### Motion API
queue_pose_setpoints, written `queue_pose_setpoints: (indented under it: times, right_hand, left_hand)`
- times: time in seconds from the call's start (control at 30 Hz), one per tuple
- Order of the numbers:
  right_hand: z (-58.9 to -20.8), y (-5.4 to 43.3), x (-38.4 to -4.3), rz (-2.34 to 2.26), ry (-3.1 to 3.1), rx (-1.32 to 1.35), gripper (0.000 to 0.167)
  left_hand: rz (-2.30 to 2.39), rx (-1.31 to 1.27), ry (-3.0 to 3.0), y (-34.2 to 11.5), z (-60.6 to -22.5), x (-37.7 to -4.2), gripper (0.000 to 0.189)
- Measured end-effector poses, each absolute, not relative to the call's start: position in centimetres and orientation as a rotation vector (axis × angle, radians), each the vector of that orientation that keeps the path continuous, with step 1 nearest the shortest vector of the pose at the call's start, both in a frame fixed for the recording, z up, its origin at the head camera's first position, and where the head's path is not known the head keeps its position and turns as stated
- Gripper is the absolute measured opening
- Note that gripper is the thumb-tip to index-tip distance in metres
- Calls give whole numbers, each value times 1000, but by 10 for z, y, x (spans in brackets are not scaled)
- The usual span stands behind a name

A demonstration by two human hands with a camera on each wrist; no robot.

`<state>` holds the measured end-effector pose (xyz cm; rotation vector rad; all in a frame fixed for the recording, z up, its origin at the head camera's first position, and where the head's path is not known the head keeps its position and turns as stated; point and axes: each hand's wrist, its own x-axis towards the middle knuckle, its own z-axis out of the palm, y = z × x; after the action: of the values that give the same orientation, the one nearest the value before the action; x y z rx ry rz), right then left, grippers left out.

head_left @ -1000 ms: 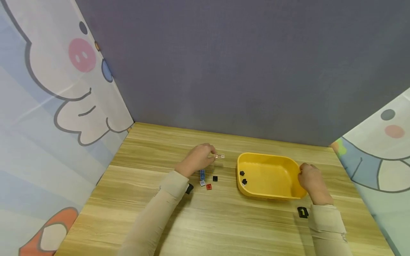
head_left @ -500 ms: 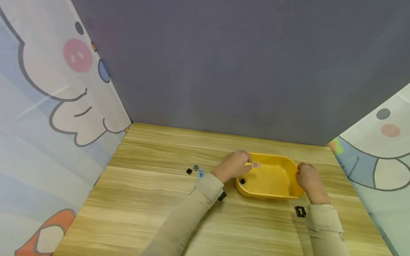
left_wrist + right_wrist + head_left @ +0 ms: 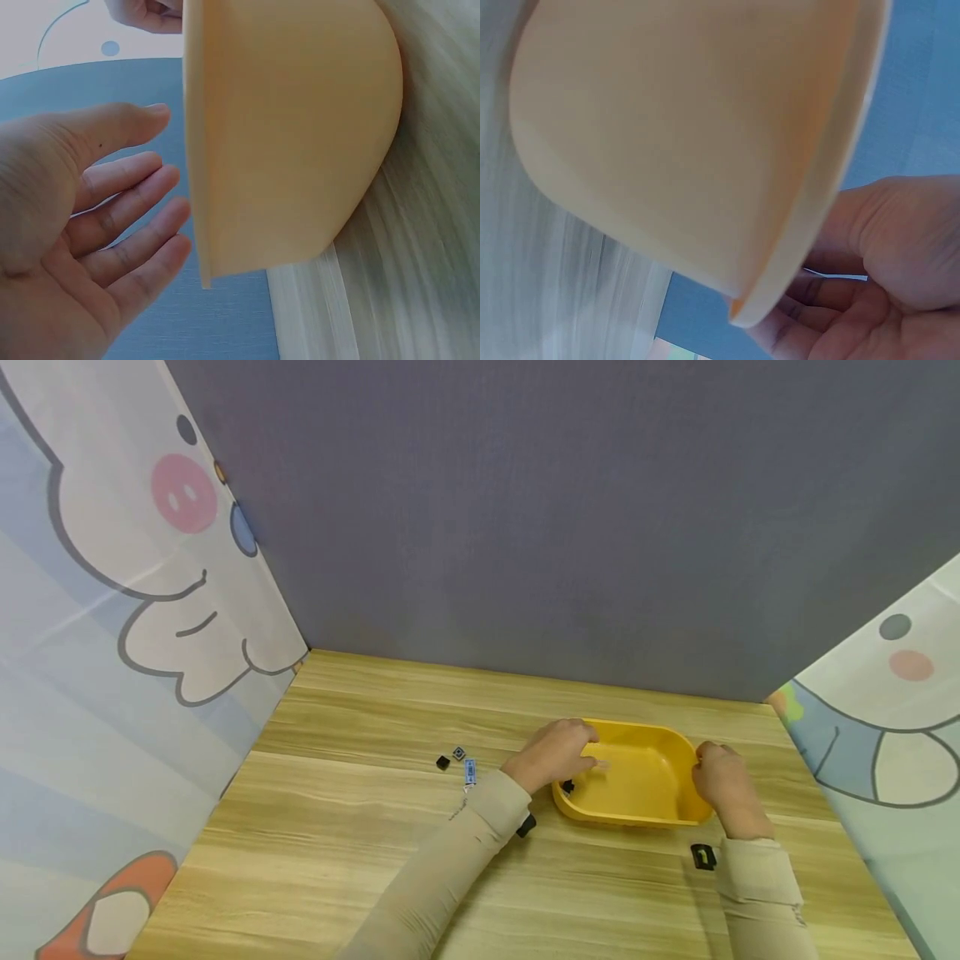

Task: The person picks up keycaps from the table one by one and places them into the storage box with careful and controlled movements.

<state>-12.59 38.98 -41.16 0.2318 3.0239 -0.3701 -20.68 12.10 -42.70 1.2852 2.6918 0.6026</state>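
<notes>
We see a yellow box [image 3: 645,781] on the wooden table [image 3: 300,860], its open side up. The left hand [image 3: 551,755] is over the box's left end, and from the left wrist we find its fingers loosely bent and slightly apart, the thumb held away from them, with nothing gripped. A small pale piece [image 3: 603,764] shows inside the box near the thumb tip; it is too blurred for us to tell whether the two touch. We see the right hand [image 3: 723,777] pinching the box's right rim, thumb on one side and curled fingers on the other. A black piece [image 3: 567,787] lies inside the box at its left end. Well left of the box we spot a blue piece [image 3: 470,772], a grey patterned piece [image 3: 459,753] and a dark block [image 3: 443,762]. Behind the box stands a grey panel [image 3: 525,527].
</notes>
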Motion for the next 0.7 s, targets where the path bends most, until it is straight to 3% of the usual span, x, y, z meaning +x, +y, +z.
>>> queue_pose_setpoints:
  times: [0.33, 0.7]
  right_hand:
    - [-412, 388, -125, -382, 3044, 212, 28]
    - [-414, 388, -127, -364, 3068, 218, 27]
  left_hand:
    - [648, 1300, 2676, 106, -422, -206, 37]
    - [695, 1213, 2748, 44, -422, -209, 32]
